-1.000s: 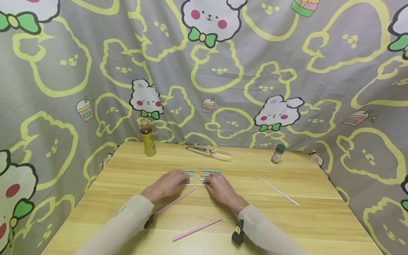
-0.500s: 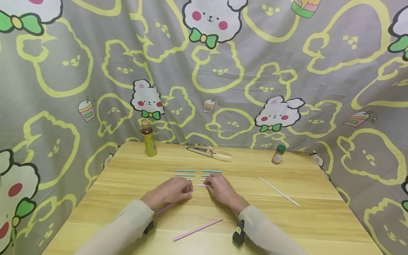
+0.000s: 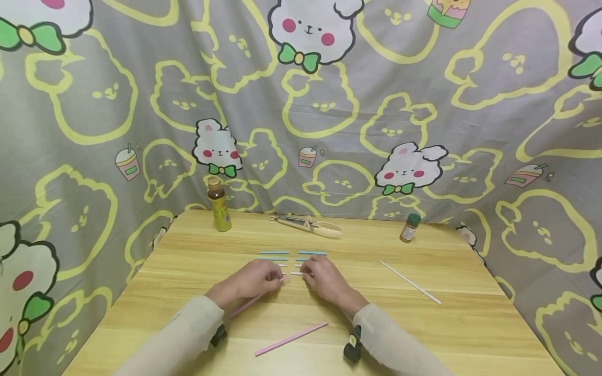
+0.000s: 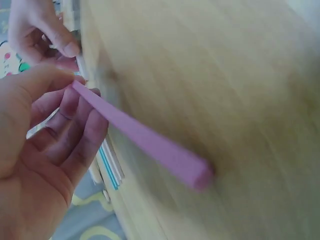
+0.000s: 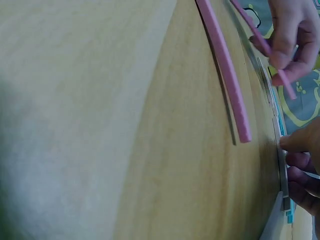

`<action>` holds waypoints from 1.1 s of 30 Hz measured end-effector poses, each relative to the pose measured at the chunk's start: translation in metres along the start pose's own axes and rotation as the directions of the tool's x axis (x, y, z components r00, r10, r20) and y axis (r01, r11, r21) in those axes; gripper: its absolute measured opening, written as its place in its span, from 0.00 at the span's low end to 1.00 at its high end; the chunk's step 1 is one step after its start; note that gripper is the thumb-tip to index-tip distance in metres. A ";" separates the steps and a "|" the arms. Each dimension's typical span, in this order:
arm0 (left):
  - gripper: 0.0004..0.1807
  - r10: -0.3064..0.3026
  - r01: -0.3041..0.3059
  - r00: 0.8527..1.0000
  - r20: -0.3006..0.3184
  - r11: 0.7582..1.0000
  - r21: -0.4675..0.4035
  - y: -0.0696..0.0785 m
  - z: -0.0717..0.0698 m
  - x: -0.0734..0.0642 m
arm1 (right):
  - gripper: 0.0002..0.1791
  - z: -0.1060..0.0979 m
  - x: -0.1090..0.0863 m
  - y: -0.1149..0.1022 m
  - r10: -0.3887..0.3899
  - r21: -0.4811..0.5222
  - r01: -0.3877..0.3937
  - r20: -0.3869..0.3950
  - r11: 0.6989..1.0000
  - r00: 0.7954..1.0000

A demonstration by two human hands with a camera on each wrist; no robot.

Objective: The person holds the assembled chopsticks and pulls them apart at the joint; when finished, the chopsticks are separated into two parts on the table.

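Observation:
Thumb and fingertips of my left hand (image 3: 257, 279) pinch a thin pink stick (image 4: 142, 137) near its far end. In the right wrist view the held stick's tip pokes out beyond the fingers. My right hand (image 3: 325, 277) has its thumb and curled fingers at a short white stick (image 3: 296, 273), which the hand partly covers. Just beyond both hands lie two columns of short sticks, with blue sticks (image 3: 274, 253) at the back and white ones in front, partly hidden by the fingers. Nearer the body, a second pink stick (image 3: 291, 339) lies slanted on the wooden table (image 3: 376, 344).
A long white stick (image 3: 411, 282) lies diagonally at the right. Along the back stand a yellow-labelled bottle (image 3: 220, 210) and a small green-capped jar (image 3: 411, 228), with cream-tipped tongs (image 3: 308, 225) between them. A patterned cloth (image 3: 263, 104) hangs behind the table.
My left hand has left the white stick in the left column, come slightly toward the body and taken hold of the pink stick. My right hand stays in place.

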State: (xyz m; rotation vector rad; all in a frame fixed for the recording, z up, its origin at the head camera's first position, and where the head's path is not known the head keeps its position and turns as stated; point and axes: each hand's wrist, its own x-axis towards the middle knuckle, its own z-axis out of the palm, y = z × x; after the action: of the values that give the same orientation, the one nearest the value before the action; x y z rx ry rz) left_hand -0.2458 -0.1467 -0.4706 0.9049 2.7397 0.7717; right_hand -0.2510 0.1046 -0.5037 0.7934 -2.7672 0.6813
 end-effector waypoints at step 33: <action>0.11 -0.244 0.115 0.933 -0.266 0.899 -0.422 -0.004 -0.016 0.006 | 0.18 -0.016 0.000 -0.015 0.086 0.412 -0.127 0.116 0.902 0.989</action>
State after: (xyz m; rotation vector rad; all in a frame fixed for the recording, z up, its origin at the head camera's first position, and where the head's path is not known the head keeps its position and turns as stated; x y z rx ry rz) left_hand -0.2575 -0.1527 -0.4594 0.4622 2.6982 1.4776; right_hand -0.2422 0.1006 -0.4835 0.7650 -2.8006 1.3250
